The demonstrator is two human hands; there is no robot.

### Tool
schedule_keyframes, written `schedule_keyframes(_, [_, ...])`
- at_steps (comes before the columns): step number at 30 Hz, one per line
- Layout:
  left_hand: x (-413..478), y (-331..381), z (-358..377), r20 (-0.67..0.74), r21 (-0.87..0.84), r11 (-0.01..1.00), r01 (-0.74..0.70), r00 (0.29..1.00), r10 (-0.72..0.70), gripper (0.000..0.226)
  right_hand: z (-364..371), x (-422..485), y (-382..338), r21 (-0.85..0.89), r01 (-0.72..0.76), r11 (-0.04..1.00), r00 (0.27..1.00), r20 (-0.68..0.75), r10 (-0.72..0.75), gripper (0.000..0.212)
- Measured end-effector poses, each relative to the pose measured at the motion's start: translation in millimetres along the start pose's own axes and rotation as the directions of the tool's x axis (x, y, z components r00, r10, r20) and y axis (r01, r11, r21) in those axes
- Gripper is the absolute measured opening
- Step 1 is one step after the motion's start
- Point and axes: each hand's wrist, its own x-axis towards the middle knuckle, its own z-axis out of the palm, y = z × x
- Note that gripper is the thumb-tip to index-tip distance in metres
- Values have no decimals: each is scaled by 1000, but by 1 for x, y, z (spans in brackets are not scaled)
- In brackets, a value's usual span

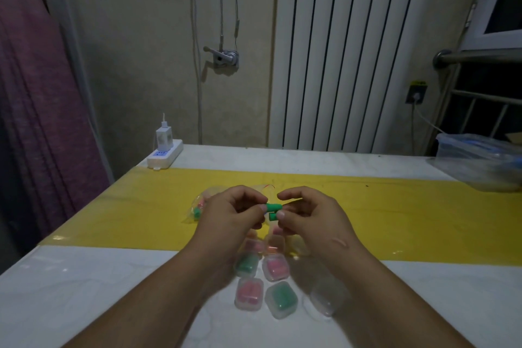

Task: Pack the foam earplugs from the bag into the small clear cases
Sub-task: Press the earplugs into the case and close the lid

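earplugs held up in view: two, both green, one just above the other. these green earplugs point(274, 207) hang over the yellow strip point(395, 206) that crosses the white surface point(84, 291). i also count one bag point(196, 210), six filled cases point(249, 294) and one empty case point(326, 298). further off are one power strip point(165, 157) with one charger point(163, 138) in it, and one tub point(477, 161).

both forearms come up from the bottom edge and the hands meet at centre, raised off the surface. the left hand point(234, 212) has its fingers curled, thumb tip pressed to the left end of the green pair. the right hand point(308, 215) mirrors it, fingers curled, thumb tip on the right end. the pair is pinched between the two hands; i cannot tell which hand carries which plug.

the clear bag lies on the yellow strip just left of the left hand, partly behind it, with green and pinkish earplugs inside. the filled cases sit in two columns between the forearms. the left column runs pink, green, pink from far to near, its far case half hidden by the left wrist. the right column runs a dim pinkish one, pink, green. the empty case sits just right of them, beside the right forearm. the tub at the far right edge is clear plastic, its contents too blurred to tell.
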Motion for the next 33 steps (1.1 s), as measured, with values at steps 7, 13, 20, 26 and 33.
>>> schedule_keyframes(7, [-2, -2, 2, -11, 23, 1000, 1, 1000, -1, 16, -2, 0, 0, -93, 25, 995, 999, -22, -27, 16])
schedule_keyframes(13, [-3, -7, 2, 190, 592, 750, -296, 955, 227, 9, -20, 11, 3, -187, 16, 982, 989, -140, -43, 14])
schedule_keyframes(20, [-10, -14, 20, 679, 627, 285, -725, 688, 258, 46, -27, 14, 6, -201, -2, 980, 982, -187, -37, 8])
schedule_keyframes(26, [-14, -17, 25, 728, 628, 252, -736, 670, 144, 54, -28, 15, 8, -219, -3, 976, 980, -195, -41, 6])
schedule_keyframes(33, [-16, -16, 24, 750, 612, 365, -702, 661, 16, 36, -27, 14, 6, -209, -7, 978, 980, -197, -35, 5])
